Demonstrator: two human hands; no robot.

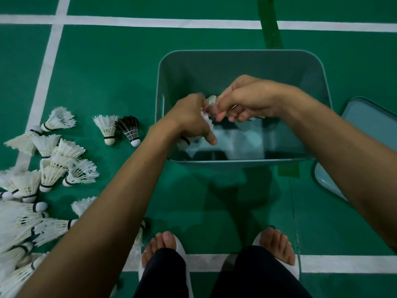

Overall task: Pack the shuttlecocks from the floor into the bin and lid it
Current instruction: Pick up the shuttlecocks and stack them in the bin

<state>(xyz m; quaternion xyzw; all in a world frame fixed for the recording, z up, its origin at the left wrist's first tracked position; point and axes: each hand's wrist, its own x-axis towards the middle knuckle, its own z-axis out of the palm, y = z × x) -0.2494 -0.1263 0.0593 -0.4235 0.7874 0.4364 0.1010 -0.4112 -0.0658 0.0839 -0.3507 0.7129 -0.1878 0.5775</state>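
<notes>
Over bin, left hand, right hand gripping shuttlecocks

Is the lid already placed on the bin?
No, the lid lies on the green floor to the right of the bin, whose top is open.

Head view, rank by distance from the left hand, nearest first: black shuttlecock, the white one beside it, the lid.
From the left hand, over the bin's left side:
1. Black shuttlecock, just left of the bin.
2. White shuttlecock, on the black one's left, farther out.
3. Lid, opposite side, beyond the bin's right wall.
</notes>
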